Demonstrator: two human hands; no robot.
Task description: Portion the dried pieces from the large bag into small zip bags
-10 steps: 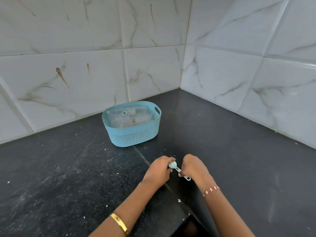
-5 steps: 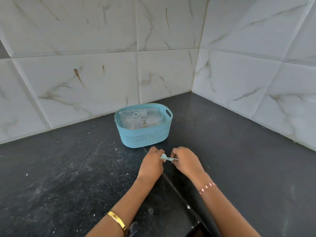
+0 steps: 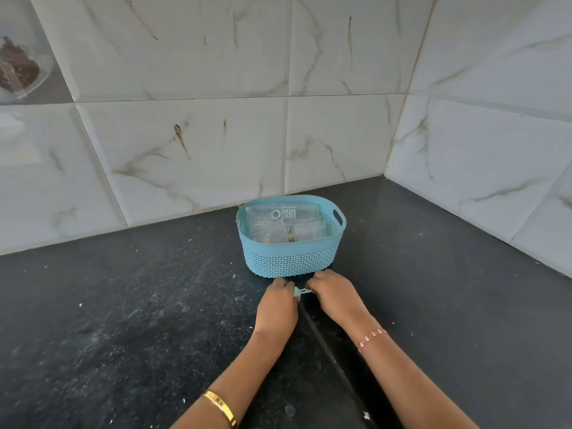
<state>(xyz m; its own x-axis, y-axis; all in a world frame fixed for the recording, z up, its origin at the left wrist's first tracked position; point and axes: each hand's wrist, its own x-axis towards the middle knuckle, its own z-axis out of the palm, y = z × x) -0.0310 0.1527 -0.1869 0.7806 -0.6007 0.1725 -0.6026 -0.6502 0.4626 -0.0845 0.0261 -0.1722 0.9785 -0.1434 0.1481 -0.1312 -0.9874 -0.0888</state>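
A light blue plastic basket [image 3: 291, 258] with a woven-pattern wall and a cut-out handle on its right end stands on a dark speckled table [image 3: 123, 320], near the far corner where two white marble-look tiled walls [image 3: 185, 134] meet. Inside the basket lie several small clear zip bags [image 3: 280, 229], stacked flat; the top one carries white printed lettering, and a few brownish pieces show through the plastic lower down.

Just in front of the basket, on the near side, both hands are low over the table and close together. Between them is a small light blue spoon [image 3: 299, 291], its bowl toward the left. The left hand [image 3: 277, 305] has its fingers curled around the bowl end, and the right hand [image 3: 335, 294] has its fingers curled over the handle end, so each hand grips one end of the spoon. The fingertips are mostly hidden behind the knuckles.

A gold bangle [image 3: 219, 408] sits on the left forearm, and a thin pink and white beaded bracelet [image 3: 372, 336] on the right wrist.

At the far left edge, a clear bag holding dark brown dried pieces [image 3: 17, 68] is partly in view, blurred.

A seam [image 3: 325, 342] in the table runs from under the hands toward the near edge.
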